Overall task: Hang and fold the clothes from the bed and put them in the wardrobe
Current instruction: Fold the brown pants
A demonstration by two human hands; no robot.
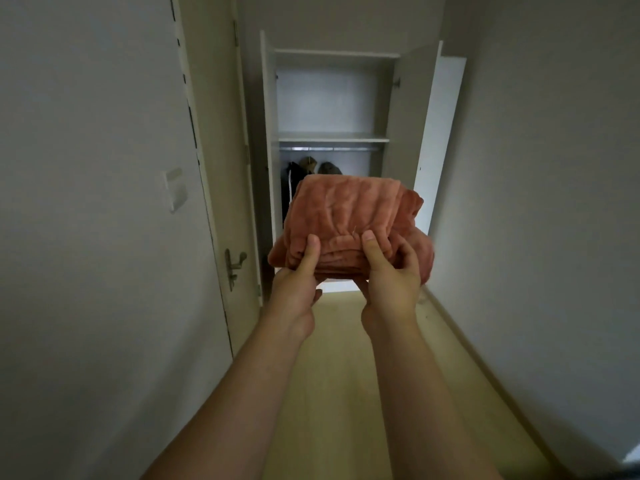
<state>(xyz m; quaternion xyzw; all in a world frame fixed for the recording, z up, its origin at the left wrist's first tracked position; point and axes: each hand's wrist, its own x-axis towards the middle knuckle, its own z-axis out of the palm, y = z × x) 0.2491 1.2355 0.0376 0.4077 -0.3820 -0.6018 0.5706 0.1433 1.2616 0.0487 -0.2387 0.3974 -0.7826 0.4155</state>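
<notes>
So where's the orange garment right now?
The garment is mid-frame in the head view, gripped by left hand and right hand, before the open wardrobe.

Home bedroom corridor: open wardrobe (332,140), hanging clothes (294,181), door (214,168).

Folded rust-orange fleece garment (349,216) between left hand (294,289) and right hand (391,282), thumbs on top, in front of open white wardrobe (405,116). Dark hanging clothes (292,180) inside, below white shelf (332,136), behind garment. Metal door handle (233,266) left of wardrobe.
</notes>
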